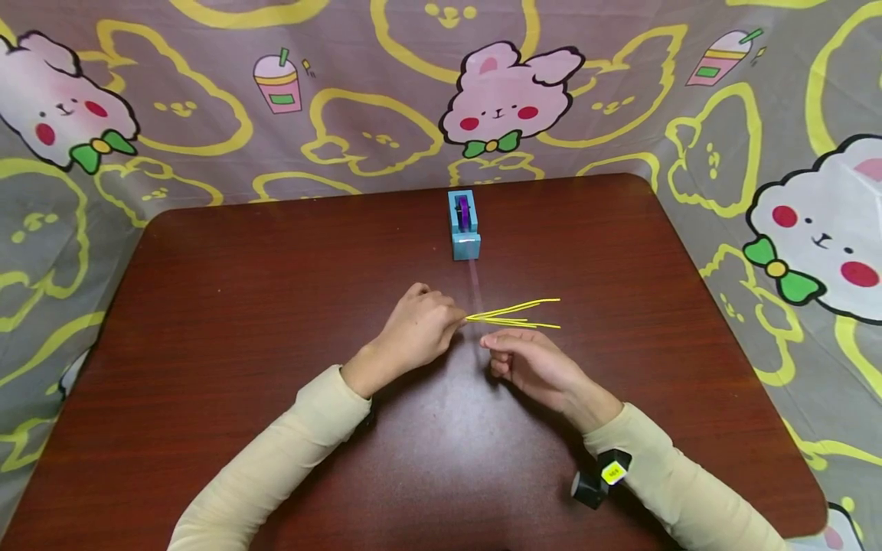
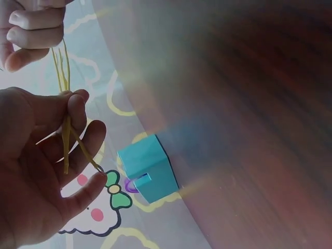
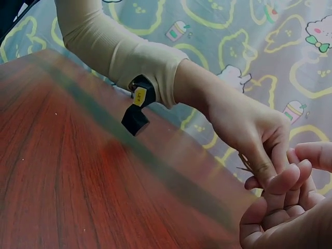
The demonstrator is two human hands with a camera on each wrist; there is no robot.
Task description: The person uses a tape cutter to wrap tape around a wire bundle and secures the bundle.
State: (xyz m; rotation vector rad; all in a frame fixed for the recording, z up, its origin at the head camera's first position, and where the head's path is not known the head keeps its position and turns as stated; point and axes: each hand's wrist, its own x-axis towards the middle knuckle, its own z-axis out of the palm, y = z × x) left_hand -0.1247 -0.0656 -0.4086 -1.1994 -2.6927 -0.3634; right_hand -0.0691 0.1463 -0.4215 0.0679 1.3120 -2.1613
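My left hand (image 1: pixel 422 325) pinches a bundle of thin yellow strands (image 1: pixel 513 312) between thumb and fingers; the strands fan out to the right. In the left wrist view, yellow ends (image 2: pixel 66 150) also stick out below the pinch. From a light blue tape dispenser (image 1: pixel 465 246) with a purple roll, a sheer strip of tape (image 1: pixel 474 282) stretches toward me, crossing the strands in the head view. At its near end, my right hand (image 1: pixel 540 367) pinches the tape with thumb and forefinger, other fingers curled. In the right wrist view, the left hand (image 3: pixel 249 124) overlaps the right fingers (image 3: pixel 282 181).
The dispenser stands near the back edge of a dark red-brown table (image 1: pixel 276 268). A patterned cloth (image 1: pixel 386 61) with rabbits and drinks hangs close behind the table and along its sides. A small black camera (image 1: pixel 598 478) sits on the right sleeve.
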